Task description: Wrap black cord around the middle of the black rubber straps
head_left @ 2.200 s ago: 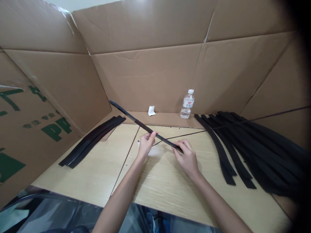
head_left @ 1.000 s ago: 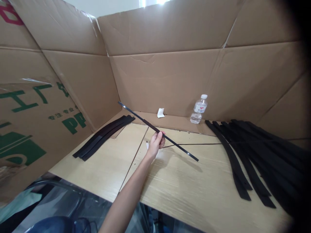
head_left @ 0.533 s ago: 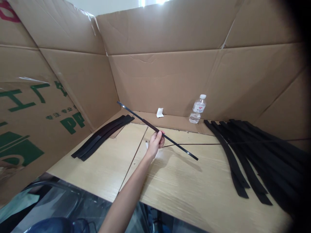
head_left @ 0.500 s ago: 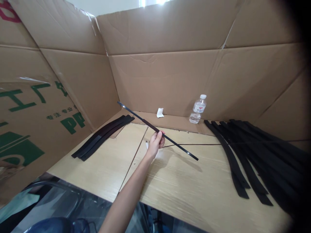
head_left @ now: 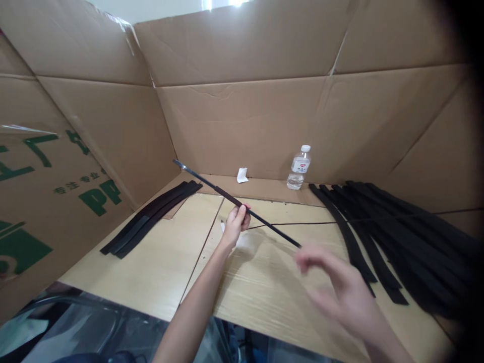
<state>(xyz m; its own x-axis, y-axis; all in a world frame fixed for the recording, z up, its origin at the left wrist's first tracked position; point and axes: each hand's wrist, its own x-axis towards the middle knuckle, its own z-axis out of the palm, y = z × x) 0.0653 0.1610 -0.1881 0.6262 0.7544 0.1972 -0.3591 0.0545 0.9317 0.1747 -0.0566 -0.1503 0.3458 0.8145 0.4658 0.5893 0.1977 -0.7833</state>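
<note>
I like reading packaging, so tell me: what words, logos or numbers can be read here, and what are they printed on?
"PP": large green letters on the cardboard wall at the left.
A row of small green characters above them on that wall: too small to read.
Bigger green strokes higher on the same wall: cut off by the picture's edge, unreadable.
Label on the water bottle, white with a red mark: too small to read.
The black strip in the left hand: no text seen.

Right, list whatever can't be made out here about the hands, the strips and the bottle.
- Head view, right hand: motion-blurred; open or closing cannot be told.
- Head view, big pile of flat black rubber strips: its right side fades into the dark lens edge; no count possible.
- Head view, clear plastic water bottle: label print too small to read.
- Head view, long thin black strip in the left hand: its near tip merges with the blurred fingers.
</note>
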